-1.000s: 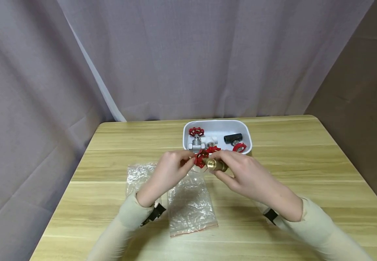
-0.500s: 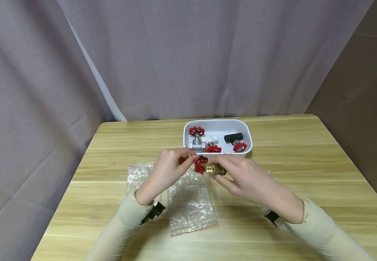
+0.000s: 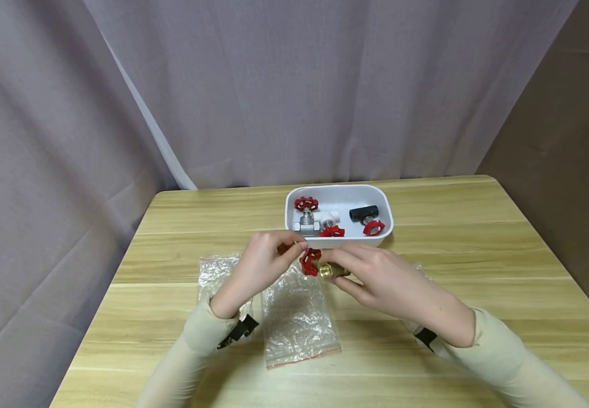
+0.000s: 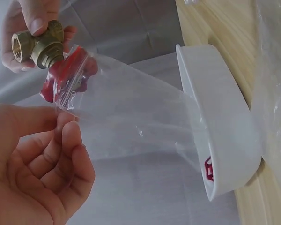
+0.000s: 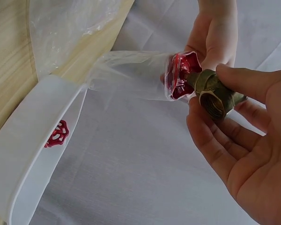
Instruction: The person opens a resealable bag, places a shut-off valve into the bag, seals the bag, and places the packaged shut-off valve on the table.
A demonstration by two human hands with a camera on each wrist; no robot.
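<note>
L hand (image 3: 261, 262) pinched on clear bag (image 4: 129, 103), R hand (image 3: 383, 277) opp., clamped on brass valve (image 5: 210, 86)

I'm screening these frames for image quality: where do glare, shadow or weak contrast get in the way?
Head view: white glare speckles the flat bags, and a soft shadow darkens the table beside the left sleeve; left wrist view: the held bag looks faint against the grey curtain, with glints at one end; right wrist view: the valve's opening is shaded inside.
</note>
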